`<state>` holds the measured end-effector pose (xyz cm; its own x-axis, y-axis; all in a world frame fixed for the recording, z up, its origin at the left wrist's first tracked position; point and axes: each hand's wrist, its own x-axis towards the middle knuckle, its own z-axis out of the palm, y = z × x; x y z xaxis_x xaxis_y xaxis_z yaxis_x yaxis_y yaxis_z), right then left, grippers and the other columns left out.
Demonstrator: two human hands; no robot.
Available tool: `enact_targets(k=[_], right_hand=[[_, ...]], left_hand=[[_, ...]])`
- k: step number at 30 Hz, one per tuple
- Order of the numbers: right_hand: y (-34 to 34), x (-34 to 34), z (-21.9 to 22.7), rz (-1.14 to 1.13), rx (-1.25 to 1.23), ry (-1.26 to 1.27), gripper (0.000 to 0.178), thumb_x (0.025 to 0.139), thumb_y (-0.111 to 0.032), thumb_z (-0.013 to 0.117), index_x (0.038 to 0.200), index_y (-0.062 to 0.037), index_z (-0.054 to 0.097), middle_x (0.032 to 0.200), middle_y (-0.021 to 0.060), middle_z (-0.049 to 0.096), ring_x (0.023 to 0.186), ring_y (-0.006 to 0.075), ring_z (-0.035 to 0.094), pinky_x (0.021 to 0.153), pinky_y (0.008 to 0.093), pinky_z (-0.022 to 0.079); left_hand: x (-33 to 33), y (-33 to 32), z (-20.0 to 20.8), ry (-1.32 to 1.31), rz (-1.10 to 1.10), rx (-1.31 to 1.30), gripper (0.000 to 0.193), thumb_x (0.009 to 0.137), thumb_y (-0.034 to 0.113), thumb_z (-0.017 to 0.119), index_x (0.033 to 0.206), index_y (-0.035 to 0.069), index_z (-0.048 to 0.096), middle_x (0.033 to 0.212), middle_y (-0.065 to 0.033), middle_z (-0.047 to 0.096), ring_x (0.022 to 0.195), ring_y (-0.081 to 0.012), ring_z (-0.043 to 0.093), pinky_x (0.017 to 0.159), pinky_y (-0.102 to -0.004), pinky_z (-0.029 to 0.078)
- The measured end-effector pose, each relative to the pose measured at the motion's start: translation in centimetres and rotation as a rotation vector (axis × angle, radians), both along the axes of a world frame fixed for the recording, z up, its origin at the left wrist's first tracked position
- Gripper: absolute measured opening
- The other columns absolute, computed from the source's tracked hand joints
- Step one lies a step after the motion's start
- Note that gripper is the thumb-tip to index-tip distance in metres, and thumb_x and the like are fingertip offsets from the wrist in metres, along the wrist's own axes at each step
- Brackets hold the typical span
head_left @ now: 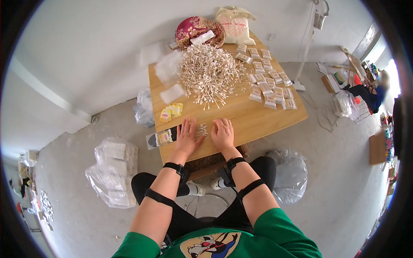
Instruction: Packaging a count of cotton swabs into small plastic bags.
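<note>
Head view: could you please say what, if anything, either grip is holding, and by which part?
The left grip covers the left part of a row of cotton swabs; whether it holds them cannot be told. Nothing shows in the right grip.

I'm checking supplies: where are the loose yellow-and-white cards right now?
In the head view, the yellow-and-white cards lie near the left edge of the table, just beyond the left hand.
</note>
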<state>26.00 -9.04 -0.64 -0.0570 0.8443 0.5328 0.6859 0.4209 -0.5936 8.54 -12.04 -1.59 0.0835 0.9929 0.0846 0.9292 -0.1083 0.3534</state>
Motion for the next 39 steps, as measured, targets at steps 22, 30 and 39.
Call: enact_targets(k=[22,30,39], right_hand=[[-0.4,-2.6,-0.3,0.334,-0.197,-0.693,0.059,0.096,-0.031,0.037,0.148,-0.0034,0.032,0.154,0.0188,0.03,0.145,0.0316,0.023,0.119,0.0479,0.014],[-0.5,-2.7,-0.2,0.293,-0.28,-0.746,0.06,0.096,-0.032,0.038,0.15,-0.0063,0.031,0.156,0.0139,0.029,0.147,0.0279,0.019,0.119,0.0474,0.012],[-0.3,-2.2,-0.7,0.307,-0.23,-0.669,0.059,0.095,-0.032,0.038,0.148,-0.0075,0.034,0.156,0.0132,0.029,0.146,0.028,0.023,0.119,0.047,0.013]], left_hand=[[1.5,-0.5,-0.5,-0.049,0.061,0.007,0.063,0.101,0.051,0.029,0.149,0.011,0.033,0.155,-0.0172,0.028,0.144,-0.0343,0.024,0.117,-0.0491,0.017],[1.2,-0.5,-0.7,-0.005,0.051,0.064,0.064,0.1,0.051,0.031,0.145,0.007,0.039,0.155,-0.0157,0.029,0.144,-0.0332,0.024,0.118,-0.0481,0.016],[1.8,-0.8,0.3,0.055,0.075,0.006,0.065,0.1,0.051,0.03,0.147,0.005,0.037,0.156,-0.0152,0.028,0.145,-0.0315,0.022,0.119,-0.0464,0.013]])
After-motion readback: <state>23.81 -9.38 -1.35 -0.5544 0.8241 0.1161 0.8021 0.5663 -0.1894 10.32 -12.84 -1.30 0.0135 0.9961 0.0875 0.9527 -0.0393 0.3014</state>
